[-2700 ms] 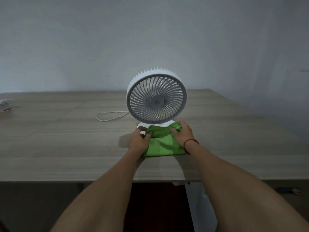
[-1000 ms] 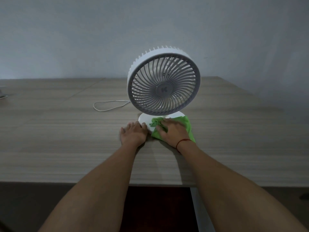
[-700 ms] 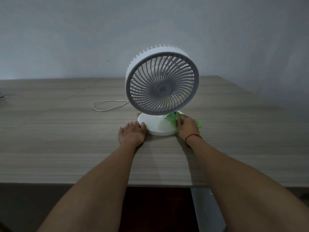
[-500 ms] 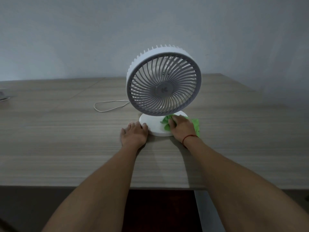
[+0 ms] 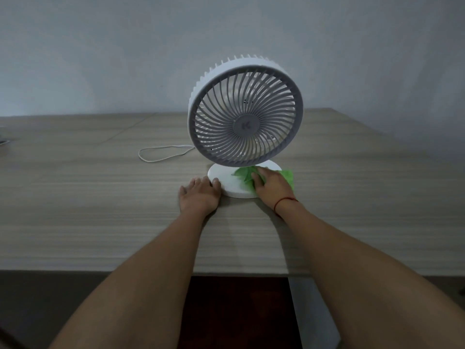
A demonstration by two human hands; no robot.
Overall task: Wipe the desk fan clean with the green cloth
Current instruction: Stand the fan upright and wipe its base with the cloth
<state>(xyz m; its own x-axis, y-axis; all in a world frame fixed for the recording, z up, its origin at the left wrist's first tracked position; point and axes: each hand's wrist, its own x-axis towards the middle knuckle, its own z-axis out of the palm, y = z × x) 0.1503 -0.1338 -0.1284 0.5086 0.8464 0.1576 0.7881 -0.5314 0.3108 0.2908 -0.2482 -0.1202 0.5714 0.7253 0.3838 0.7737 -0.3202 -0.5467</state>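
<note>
Two bare forearms reach forward over the near edge of a wooden desk (image 5: pixel 88 222). The left hand (image 5: pixel 198 196) lies flat on the desk, palm down, fingers stretched forward and held close together, its fingertips touching the near left rim of the fan's round white base (image 5: pixel 226 177). It grips nothing. The right hand (image 5: pixel 270 187), with a thin red string (image 5: pixel 285 200) round the wrist, rests palm down on the green cloth (image 5: pixel 288 175), pressing it onto the right part of the base; the fingers lie curved over the bunched fabric, and whether they pinch it underneath cannot be told. The cloth sits crumpled on the base and spills over its right edge toward the desk. Above the base stands the desk fan (image 5: pixel 245 117), upright, its round grey grille facing the camera and its ribbed white housing behind. Beyond, to the left of the fan, a thin white cord (image 5: pixel 161 153) lies looped on the desk. A plain pale wall (image 5: pixel 125 46) closes the view behind.
</note>
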